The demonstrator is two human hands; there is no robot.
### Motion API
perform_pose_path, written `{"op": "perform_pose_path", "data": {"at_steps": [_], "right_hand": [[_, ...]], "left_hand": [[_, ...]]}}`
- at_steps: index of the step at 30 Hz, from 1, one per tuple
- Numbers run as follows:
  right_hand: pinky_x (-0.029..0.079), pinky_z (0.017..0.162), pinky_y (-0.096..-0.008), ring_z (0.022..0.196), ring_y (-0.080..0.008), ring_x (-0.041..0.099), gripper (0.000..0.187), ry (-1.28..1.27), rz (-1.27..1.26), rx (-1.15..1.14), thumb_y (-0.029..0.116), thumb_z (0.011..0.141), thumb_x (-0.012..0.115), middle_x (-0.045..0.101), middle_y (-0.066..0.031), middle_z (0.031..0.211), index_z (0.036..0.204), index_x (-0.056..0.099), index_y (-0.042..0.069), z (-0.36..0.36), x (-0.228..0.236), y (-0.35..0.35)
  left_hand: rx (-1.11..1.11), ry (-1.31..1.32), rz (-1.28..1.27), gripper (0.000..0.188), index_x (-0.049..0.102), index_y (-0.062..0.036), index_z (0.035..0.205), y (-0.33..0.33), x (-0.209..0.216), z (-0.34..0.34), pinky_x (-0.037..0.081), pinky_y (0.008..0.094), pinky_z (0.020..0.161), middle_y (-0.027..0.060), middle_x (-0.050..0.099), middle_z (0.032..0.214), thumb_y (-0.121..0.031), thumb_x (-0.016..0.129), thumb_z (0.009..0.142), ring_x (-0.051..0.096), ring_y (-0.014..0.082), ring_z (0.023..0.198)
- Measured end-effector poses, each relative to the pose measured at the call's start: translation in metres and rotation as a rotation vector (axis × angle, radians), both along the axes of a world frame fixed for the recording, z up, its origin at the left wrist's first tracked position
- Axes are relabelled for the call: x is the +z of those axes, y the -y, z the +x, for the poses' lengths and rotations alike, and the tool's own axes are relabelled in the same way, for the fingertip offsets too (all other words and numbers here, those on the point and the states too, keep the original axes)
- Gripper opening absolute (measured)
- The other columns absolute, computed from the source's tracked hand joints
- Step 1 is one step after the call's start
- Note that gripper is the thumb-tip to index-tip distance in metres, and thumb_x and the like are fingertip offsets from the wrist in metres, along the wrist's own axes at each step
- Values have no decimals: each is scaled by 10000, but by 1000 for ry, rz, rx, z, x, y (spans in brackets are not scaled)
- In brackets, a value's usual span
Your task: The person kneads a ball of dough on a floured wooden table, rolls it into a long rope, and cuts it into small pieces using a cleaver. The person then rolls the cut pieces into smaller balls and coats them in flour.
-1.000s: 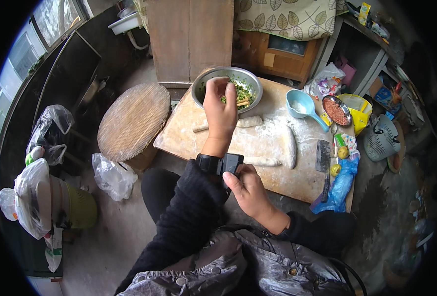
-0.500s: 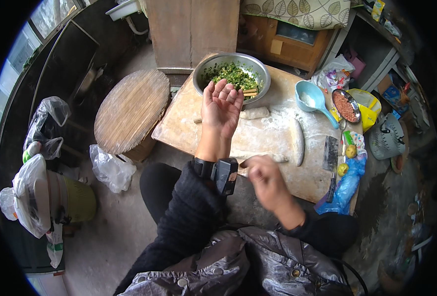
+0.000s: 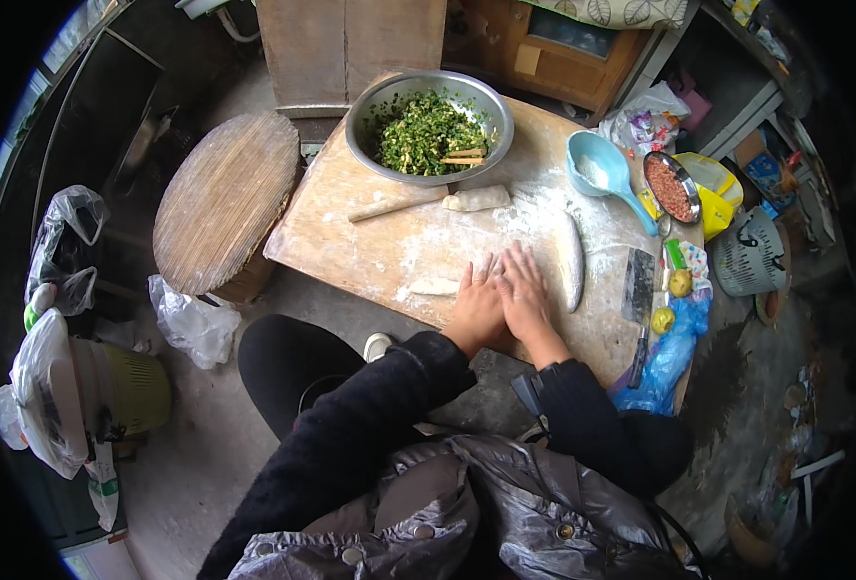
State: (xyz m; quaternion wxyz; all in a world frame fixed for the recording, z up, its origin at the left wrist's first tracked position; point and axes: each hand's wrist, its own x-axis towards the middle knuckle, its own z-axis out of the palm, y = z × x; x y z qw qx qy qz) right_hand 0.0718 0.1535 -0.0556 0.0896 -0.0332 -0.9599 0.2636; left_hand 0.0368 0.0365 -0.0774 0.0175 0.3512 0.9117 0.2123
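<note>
Side by side at the near edge of the floured board point(image 3: 336, 246), my left hand point(image 3: 478, 307) and my right hand point(image 3: 526, 298) lie palm down with fingers stretched out. They press on a dough roll point(image 3: 433, 287), whose left end shows past my left hand; the rest is hidden beneath them. To the right of my hands lies a long, slightly curved dough roll point(image 3: 570, 263). Farther off, a wooden rolling pin point(image 3: 389, 206) touches or nearly touches a short thick dough piece point(image 3: 476, 199). Loose flour is scattered around them.
At the back stands a steel bowl point(image 3: 358, 147) of chopped green filling with chopsticks point(image 3: 464, 158). On the right are a blue scoop point(image 3: 613, 174) with flour, a dish of pinkish bits point(image 3: 672, 188), a cleaver point(image 3: 638, 290) and a blue bag point(image 3: 674, 358). A round wooden lid point(image 3: 225, 203) sits left.
Both hands have come down from above the board, the left one from a raised palm, and now lie flat together on the near dough roll. The view has shifted slightly.
</note>
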Motion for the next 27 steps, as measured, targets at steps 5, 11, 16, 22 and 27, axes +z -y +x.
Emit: {"op": "perform_pose_path", "data": {"at_steps": [5, 11, 16, 22, 27], "right_hand": [[109, 1202, -443, 1492, -290, 176, 735, 203, 208, 146, 505, 988, 402, 167, -132, 1625, 1540, 238, 47, 35, 6, 26], [80, 1201, -459, 1501, -299, 143, 785, 168, 223, 106, 598, 979, 352, 146, -159, 1626, 1547, 232, 70, 24, -4, 29], [122, 1203, -455, 1505, -297, 125, 759, 157, 305, 5, 612, 980, 333, 179, -119, 1625, 1549, 252, 116, -66, -6, -6], [178, 1186, -457, 1475, -287, 230, 738, 130, 391, 208, 594, 968, 393, 236, -89, 1612, 1520, 322, 109, -26, 1, 0], [188, 1171, -499, 1465, -311, 238, 708, 259, 295, 269, 551, 944, 491, 251, -108, 1602, 1512, 352, 151, 51, 10, -4]], "left_hand": [[-225, -38, -268, 648, 362, -64, 1495, 42, 2, 40, 71, 567, 1184, 160, 276, 1581, -375, 444, 932, 155, 344, 1497], [-233, -66, -245, 694, 332, -54, 1506, 48, 0, 35, 45, 551, 1190, 169, 226, 1594, -402, 454, 918, 127, 350, 1499], [-79, 46, -378, 930, 177, -85, 1559, 10, 14, -51, 44, 538, 1197, 143, 137, 1631, -655, 439, 872, 88, 298, 1514], [-142, -28, -235, 1021, 175, -50, 1552, 51, 26, -26, 97, 537, 1193, 155, 177, 1616, -705, 504, 841, 135, 314, 1503], [-194, 59, -157, 770, 248, -146, 1547, 102, 23, 22, 187, 508, 1180, 122, 204, 1614, -564, 481, 943, 207, 326, 1482]]}}
